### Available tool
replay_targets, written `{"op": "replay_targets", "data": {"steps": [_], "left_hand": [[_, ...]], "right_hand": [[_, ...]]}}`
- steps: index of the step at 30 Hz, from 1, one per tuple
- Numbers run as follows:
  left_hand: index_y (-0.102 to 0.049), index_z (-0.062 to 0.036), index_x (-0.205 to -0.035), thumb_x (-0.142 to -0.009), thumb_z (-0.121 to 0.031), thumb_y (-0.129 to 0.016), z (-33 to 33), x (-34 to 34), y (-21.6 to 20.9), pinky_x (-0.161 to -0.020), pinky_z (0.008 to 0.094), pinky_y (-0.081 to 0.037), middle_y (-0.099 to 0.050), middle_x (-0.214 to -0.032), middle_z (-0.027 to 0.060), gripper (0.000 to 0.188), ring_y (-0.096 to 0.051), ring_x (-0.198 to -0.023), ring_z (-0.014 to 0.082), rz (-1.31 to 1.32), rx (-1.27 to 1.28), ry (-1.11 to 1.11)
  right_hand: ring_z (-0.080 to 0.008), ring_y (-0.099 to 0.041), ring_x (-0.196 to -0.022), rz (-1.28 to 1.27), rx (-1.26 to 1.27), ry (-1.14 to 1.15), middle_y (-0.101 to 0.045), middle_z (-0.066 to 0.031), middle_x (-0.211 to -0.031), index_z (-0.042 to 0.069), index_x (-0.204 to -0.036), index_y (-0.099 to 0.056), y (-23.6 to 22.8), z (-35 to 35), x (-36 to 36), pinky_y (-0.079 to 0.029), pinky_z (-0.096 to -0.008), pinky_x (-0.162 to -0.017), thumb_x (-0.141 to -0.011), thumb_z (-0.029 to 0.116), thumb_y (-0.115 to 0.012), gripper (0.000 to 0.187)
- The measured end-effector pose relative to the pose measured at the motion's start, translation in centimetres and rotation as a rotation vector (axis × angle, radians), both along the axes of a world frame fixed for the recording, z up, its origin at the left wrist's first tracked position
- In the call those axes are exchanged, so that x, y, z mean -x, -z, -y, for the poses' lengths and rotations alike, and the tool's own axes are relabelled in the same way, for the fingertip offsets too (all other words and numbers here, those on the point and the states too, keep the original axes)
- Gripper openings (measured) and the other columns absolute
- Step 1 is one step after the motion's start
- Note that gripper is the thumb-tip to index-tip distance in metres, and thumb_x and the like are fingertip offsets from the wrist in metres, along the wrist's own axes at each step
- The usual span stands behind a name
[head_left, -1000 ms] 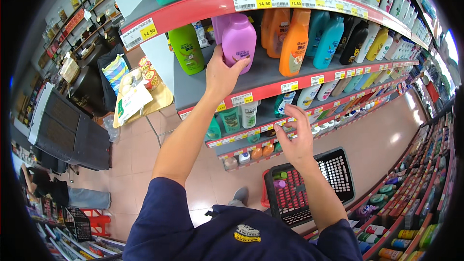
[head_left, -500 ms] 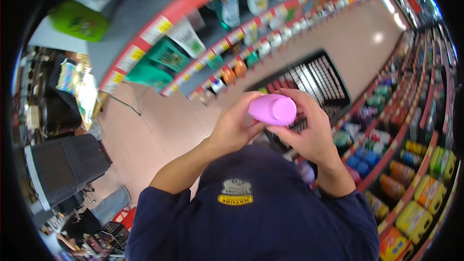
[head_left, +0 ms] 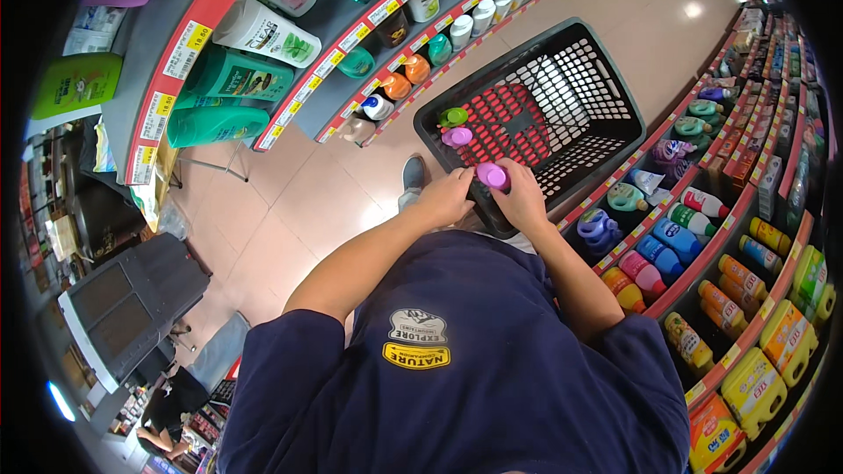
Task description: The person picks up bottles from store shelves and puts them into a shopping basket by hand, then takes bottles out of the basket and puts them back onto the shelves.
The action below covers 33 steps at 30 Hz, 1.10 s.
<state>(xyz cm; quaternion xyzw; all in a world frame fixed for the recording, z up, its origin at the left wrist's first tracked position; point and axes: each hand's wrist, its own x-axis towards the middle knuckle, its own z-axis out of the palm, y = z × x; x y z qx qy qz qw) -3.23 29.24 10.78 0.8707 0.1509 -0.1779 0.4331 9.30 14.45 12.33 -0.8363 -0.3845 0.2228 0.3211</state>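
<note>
My right hand (head_left: 520,199) is closed around a pink bottle (head_left: 493,176), held cap end up over the near side of a black shopping basket (head_left: 428,116). Beside it, my left hand (head_left: 449,197) has its fingers curled at the basket's near rim and seems to grip it; the fingertips are partly hidden. Inside the basket, against its left end, stand a green bottle (head_left: 453,118) and another pink bottle (head_left: 457,136). Red shows through the holes in the basket's bottom.
Shelves with shampoo bottles (head_left: 268,32) rise at the upper left. Along the right, shelves hold detergent bottles (head_left: 676,239) and yellow jugs (head_left: 752,393). My shoe (head_left: 413,172) is left of the basket. A dark grey cabinet-like thing (head_left: 132,303) stands at left; a person (head_left: 167,412) is at lower left.
Both hands were around the pink bottle, close to me. They have lowered to the basket; the left hand has come off the bottle to the rim, and the right still holds it.
</note>
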Motion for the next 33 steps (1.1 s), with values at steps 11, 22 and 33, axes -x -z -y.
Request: {"op": "replay_targets", "data": {"steps": [11, 22, 33], "left_hand": [[-0.049, -0.0036, -0.133, -0.08, -0.024, -0.072, 0.1, 0.6, -0.7, -0.108, 0.0463, -0.034, -0.037, -0.145, 0.024, 0.061, -0.036, -0.136, 0.0359, -0.127, -0.23, 0.271], [-0.06, -0.0076, -0.115, -0.074, -0.026, -0.073, 1.0, 1.4, 1.9, -0.094, 0.0482, -0.042, -0.048, -0.132, 0.0195, 0.047, -0.043, -0.127, 0.0361, -0.014, -0.37, 0.279], [-0.056, -0.0042, -0.115, -0.082, -0.016, -0.073, -15.5, -4.5, -24.7, -0.091, 0.0335, -0.046, -0.059, -0.118, 0.0084, 0.039, -0.057, -0.101, 0.0189, 0.787, -0.435, -0.725]], "right_hand": [[-0.033, -0.054, -0.105, 0.149, 0.268, -0.248, -0.053, -0.0112, -0.111, 0.019, -0.12, -0.053, 12.2, -4.9, -0.8, -0.052, -0.0434, -0.084, -0.071, 0.009, -0.072, 0.053], [-0.0408, -0.043, -0.124, -0.055, 0.305, -0.171, -0.046, -0.0215, -0.132, 0.001, -0.134, -0.036, 14.1, -4.0, -0.5, -0.039, -0.045, -0.105, -0.074, 0.009, -0.071, 0.071], [-0.0403, -0.048, -0.12, -0.074, 0.157, -0.006, -0.045, -0.0229, -0.13, 0.003, -0.133, -0.041, 8.7, -2.4, -2.1, -0.044, -0.044, -0.099, -0.075, 0.008, -0.07, 0.065]]}}
